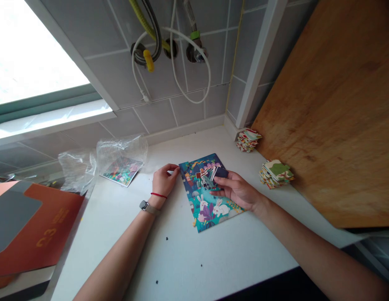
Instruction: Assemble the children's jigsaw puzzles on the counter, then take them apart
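Note:
A partly joined jigsaw puzzle (213, 207) with white rabbits on a teal and dark blue ground lies on the white countertop (178, 259). Its left edge is uneven, with tabs and notches showing. My left hand (164, 180) is closed in a pinch at the upper left corner, on a puzzle piece (182, 166) mostly hidden by the fingertips. Over the right part of the puzzle, my right hand (240, 190) grips a small bunch of loose puzzle pieces (207, 177) between thumb and fingers, some showing white edges.
Two stacks of puzzle pieces, a near stack (276, 173) and a far stack (248, 140), stand by a wooden board (332, 113). Left are a picture card (121, 171), clear plastic bags (77, 169) and an orange-grey box (34, 225). Hoses and a white cable (207, 69) hang behind.

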`<state>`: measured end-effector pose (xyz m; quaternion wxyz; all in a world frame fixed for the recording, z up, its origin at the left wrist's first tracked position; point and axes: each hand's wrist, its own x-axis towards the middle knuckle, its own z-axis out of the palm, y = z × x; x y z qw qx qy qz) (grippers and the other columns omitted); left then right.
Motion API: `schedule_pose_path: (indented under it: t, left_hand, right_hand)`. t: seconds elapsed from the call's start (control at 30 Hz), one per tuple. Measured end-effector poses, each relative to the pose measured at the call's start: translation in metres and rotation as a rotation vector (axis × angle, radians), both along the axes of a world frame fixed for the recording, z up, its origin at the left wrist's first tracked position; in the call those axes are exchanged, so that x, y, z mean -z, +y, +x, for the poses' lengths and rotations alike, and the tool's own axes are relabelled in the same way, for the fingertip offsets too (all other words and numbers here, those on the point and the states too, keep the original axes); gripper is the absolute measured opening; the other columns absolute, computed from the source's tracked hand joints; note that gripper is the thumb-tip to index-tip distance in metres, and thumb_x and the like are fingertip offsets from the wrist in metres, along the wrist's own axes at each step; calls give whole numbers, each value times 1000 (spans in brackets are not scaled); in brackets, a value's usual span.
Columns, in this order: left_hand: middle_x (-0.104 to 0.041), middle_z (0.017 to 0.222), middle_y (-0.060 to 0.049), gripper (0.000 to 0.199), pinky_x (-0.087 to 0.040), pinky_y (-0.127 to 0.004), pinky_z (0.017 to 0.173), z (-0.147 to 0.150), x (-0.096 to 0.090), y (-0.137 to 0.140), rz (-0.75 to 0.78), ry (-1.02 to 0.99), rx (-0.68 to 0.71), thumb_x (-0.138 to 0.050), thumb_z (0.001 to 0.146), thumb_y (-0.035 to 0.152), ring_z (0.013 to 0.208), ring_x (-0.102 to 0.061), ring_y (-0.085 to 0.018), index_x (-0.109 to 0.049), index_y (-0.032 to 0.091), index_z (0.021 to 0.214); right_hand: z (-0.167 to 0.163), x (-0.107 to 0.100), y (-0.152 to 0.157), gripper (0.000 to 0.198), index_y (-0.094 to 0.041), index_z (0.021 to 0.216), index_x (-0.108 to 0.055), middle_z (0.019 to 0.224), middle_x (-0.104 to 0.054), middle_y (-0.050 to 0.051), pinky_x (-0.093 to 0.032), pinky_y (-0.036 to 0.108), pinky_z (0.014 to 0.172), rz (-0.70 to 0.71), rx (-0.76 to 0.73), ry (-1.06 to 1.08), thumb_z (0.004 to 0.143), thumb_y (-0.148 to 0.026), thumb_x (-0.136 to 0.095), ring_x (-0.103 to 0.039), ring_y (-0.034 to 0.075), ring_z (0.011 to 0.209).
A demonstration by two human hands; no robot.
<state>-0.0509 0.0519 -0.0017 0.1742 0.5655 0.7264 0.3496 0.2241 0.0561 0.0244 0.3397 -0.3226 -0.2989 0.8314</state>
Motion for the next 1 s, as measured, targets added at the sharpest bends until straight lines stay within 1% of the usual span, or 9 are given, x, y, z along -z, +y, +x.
schedule_pose_path:
  t: [0.23, 0.33, 0.4, 0.47, 0.53, 0.67, 0.87, 0.93, 1.0]
  left_hand:
    - [-71, 104, -8, 29, -51, -30, 65, 1, 1, -4, 194, 127, 42, -59, 95, 41, 60, -60, -12, -77, 19, 93]
    - [-69, 120, -10, 30, -56, -36, 83, -1, 2, -6, 256, 230, 183, -56, 98, 41, 89, -68, -20, -79, 22, 102]
    - [-65, 134, -10, 31, -52, -45, 101, -2, 3, -7, 270, 317, 329, -55, 100, 41, 118, -63, -28, -79, 24, 110]
    - [-63, 141, -8, 32, -47, -52, 110, -2, 5, -7, 254, 369, 460, -55, 101, 41, 134, -53, -32, -78, 26, 115]
    - [-64, 141, -7, 33, -47, -54, 112, -1, 6, -7, 220, 394, 535, -53, 101, 41, 138, -51, -33, -77, 27, 119]
    - [-64, 143, -9, 37, -48, -55, 111, 0, 6, -8, 178, 425, 576, -49, 103, 41, 137, -54, -32, -74, 25, 126]
    - [-52, 155, -10, 47, -41, -55, 116, 0, -1, -14, 51, 455, 608, -45, 104, 47, 148, -40, -34, -64, 23, 140]
    - [-40, 162, -11, 62, -35, -59, 119, -2, -4, -15, -23, 474, 648, -51, 99, 59, 152, -31, -37, -55, 24, 149]
    - [-26, 168, -13, 89, -27, -63, 121, -5, -7, -15, -99, 487, 718, -61, 85, 75, 155, -21, -41, -43, 25, 157]
  right_hand:
    - [1, 2, 0, 33, -17, 102, -75, 97, -78, 6, -67, 33, 76, -3, 9, 6, 73, -24, -89, -73, 18, 84]
    - [2, 2, 1, 33, -17, 102, -75, 97, -78, 6, -67, 34, 76, -3, 11, 10, 73, -24, -89, -73, 18, 84]
    - [2, 1, 2, 33, -17, 103, -75, 99, -78, 7, -67, 33, 76, -2, 5, 16, 74, -23, -88, -74, 19, 84]
    - [2, 1, 2, 33, -16, 104, -75, 100, -79, 7, -67, 32, 75, 0, -2, 22, 74, -23, -88, -74, 19, 84]
    - [2, 1, 2, 33, -16, 105, -75, 101, -79, 8, -67, 32, 75, 1, -1, 26, 74, -23, -87, -75, 19, 84]
    - [2, 1, 1, 33, -16, 105, -75, 102, -79, 8, -67, 32, 75, 1, 5, 26, 74, -22, -87, -75, 19, 83]
    - [1, 0, 1, 33, -17, 103, -75, 101, -79, 7, -67, 33, 75, 8, 24, 23, 74, -23, -88, -74, 18, 83]
    - [0, 1, 3, 31, -17, 100, -75, 99, -79, 6, -67, 32, 73, 11, 67, 21, 72, -22, -88, -73, 17, 81]
    - [0, 2, 7, 28, -18, 95, -75, 94, -79, 4, -66, 30, 70, 1, 136, 17, 71, -22, -89, -73, 16, 77]
